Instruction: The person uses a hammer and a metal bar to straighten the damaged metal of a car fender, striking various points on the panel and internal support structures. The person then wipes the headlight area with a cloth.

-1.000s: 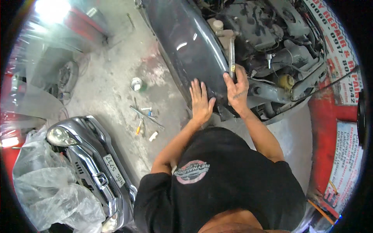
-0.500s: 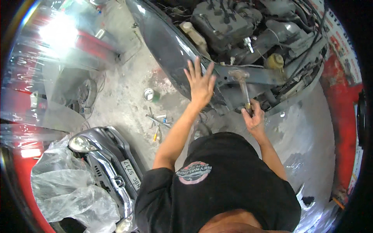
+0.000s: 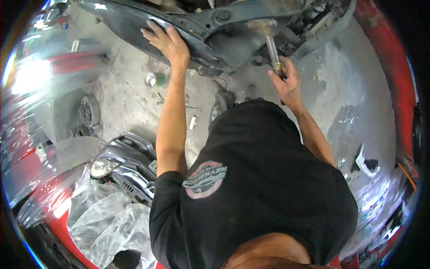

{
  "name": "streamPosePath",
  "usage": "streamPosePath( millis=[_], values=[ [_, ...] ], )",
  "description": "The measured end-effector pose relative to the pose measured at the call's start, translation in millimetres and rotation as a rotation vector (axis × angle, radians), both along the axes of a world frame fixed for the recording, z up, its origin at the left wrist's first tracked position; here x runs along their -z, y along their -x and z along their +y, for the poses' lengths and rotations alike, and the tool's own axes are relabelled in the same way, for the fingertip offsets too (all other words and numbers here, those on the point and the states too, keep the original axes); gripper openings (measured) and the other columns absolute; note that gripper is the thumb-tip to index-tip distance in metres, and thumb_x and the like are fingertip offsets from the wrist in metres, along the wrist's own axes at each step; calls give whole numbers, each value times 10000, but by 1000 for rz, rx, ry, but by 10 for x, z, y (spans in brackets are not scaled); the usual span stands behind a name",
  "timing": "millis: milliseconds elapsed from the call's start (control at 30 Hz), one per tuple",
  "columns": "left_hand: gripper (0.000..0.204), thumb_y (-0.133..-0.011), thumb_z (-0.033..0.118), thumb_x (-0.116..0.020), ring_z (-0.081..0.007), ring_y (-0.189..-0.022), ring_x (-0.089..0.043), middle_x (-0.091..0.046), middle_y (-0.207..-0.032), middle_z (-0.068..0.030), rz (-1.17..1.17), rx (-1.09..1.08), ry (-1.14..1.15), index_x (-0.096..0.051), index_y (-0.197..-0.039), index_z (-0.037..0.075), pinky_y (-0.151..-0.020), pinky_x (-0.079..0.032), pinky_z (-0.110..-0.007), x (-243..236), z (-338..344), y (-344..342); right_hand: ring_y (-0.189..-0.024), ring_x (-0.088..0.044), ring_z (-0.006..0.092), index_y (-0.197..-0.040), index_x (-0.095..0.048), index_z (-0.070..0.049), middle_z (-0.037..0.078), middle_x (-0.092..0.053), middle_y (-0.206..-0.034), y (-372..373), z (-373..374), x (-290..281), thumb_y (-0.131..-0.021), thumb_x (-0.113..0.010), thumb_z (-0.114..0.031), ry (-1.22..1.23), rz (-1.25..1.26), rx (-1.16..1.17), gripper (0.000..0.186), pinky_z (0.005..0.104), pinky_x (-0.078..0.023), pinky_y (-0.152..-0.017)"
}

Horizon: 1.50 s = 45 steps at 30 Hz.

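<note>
My left hand point(image 3: 171, 45) rests with spread fingers on the dark grey car fender point(image 3: 134, 33), near its upper edge. In my right hand point(image 3: 288, 82) is a hammer point(image 3: 271, 47), gripped by its handle, with the fingers wrapped round it. The hammer's head points away from me and lies over the bare metal front frame point(image 3: 239, 22) of the car. Whether the head touches the metal, I cannot tell. Below the fender's near end, the grey inner panel point(image 3: 235, 49) shows.
On the floor at left stand an open can point(image 3: 151, 80) and several scattered tools point(image 3: 192, 108). A removed front bumper with a headlight point(image 3: 104, 167) lies lower left beside crumpled clear plastic sheeting point(image 3: 101, 219). Clear plastic point(image 3: 27, 107) hangs at far left. A red surface point(image 3: 380, 45) borders the right.
The view has shifted, so the car sits higher in the picture and the engine is mostly out of sight. My left hand has slid along the fender, farther from the hammer.
</note>
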<state>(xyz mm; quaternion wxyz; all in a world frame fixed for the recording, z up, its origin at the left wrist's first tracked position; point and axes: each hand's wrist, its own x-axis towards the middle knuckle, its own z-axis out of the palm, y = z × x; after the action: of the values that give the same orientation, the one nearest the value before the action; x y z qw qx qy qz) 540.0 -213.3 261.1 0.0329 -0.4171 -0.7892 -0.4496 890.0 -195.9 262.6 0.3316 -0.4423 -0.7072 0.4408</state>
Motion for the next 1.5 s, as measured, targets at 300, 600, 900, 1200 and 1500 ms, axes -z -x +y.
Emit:
streamPosePath(
  millis=[300, 600, 900, 1200, 1500],
  values=[
    [624, -1040, 227, -590, -477, -1474, -295, -235, -1607, -315, -93, 269, 33, -353, -1574, 7, -1212, -261, -545, 437, -1086, -1287, -806, -639, 180, -1289, -560, 19, 110, -684, -894, 98, -23, -106, -931, -731, -184, 109, 124, -90, 446, 371, -518, -745],
    [288, -1005, 342, -668, -274, -1137, -636, -705, -1107, -75, -1678, 432, -689, -663, -1138, 86, -1025, -463, -562, 562, -664, -1022, -855, -600, 178, -1149, -643, -1, 78, -674, -927, 268, 54, -66, -973, -697, -313, 40, 52, -196, 363, 352, -496, -791],
    [449, -964, 347, -698, -325, -1243, -540, -640, -1333, -112, -1799, 370, -634, -628, -1327, 93, -1052, -374, -528, 540, -607, -701, -837, -617, 261, -1166, -644, 2, 177, -677, -937, 150, -167, 701, -964, -695, -410, 144, -148, -174, 462, 412, -498, -778],
    [597, -917, 422, -759, -291, -1240, -548, -630, -1329, -83, -1739, 376, -598, -580, -1353, 57, -1075, -421, -506, 508, -529, -897, -639, -507, 102, -1273, -626, -31, 2, -543, -750, 222, -126, 534, -1037, -617, -443, 387, 12, -200, 475, 301, -431, -568],
    [472, -965, 353, -733, -324, -1200, -575, -621, -1253, -126, -1645, 293, -398, -594, -1303, 54, -1084, -463, -511, 437, -702, -795, -578, -498, 76, -1228, -611, -31, 4, -564, -753, 613, -1, 891, -1072, -563, -370, 732, 292, -243, 376, 256, -398, -479]
  ],
)
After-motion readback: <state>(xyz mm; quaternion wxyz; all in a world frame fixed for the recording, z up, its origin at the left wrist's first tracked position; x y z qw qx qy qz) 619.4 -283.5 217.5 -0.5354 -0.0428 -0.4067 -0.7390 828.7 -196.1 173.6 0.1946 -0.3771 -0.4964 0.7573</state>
